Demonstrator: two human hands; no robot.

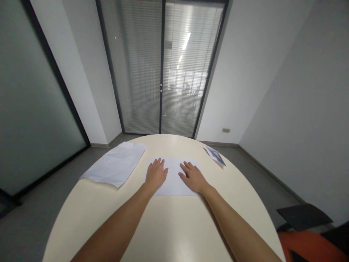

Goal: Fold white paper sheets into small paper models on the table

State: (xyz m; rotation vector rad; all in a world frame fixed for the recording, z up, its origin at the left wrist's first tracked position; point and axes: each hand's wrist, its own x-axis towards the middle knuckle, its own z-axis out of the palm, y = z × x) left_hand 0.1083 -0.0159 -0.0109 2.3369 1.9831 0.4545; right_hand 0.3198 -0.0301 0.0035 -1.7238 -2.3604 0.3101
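Observation:
A white sheet of paper (176,182) lies flat on the pale round table (169,225), one long edge toward me. On its left part rests my left hand (156,174), palm down with the fingers stretched forward. My right hand (193,177) lies on the sheet's right part, fingers spread and pointing up and to the left. Neither hand grips anything. Between the two hands the paper's bare middle shows; its right and left edges are partly covered.
Creased white paper (117,163) lies at the table's left edge. A small folded paper (215,155) with a dark printed patch sits at the right edge. An orange seat (313,245) and a black chair part (304,216) are at lower right. Glass doors with blinds (160,72) stand beyond.

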